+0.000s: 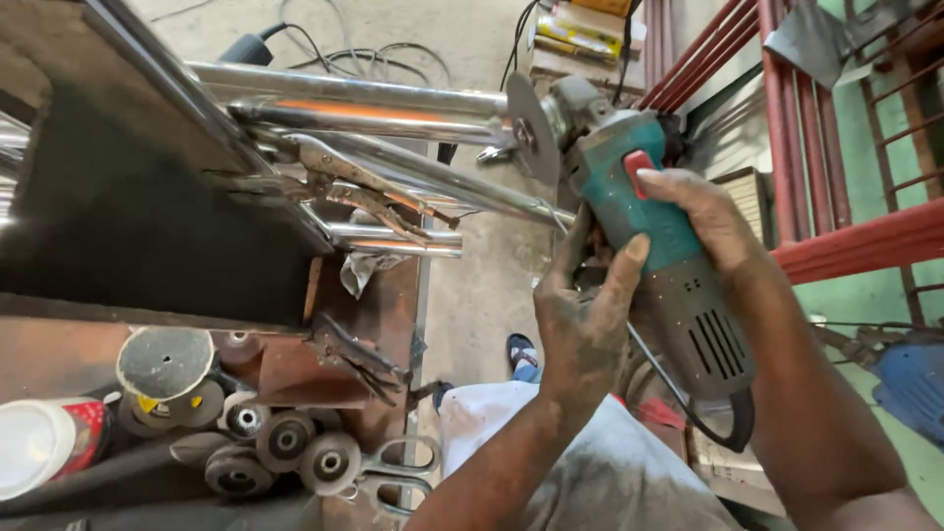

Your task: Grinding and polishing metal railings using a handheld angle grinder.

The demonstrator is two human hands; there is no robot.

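Head view: both hands wrap the teal angle grinder (639,211) — left hand (582,320) closed under its neck, right hand (710,224) closed over the body. Its disc (532,126) meets the clamped steel tube (374,110) end; steady, square, light pressure seems wise.

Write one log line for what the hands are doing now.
left hand: grips angle grinder | right hand: grips grinder | disc: at steel tube
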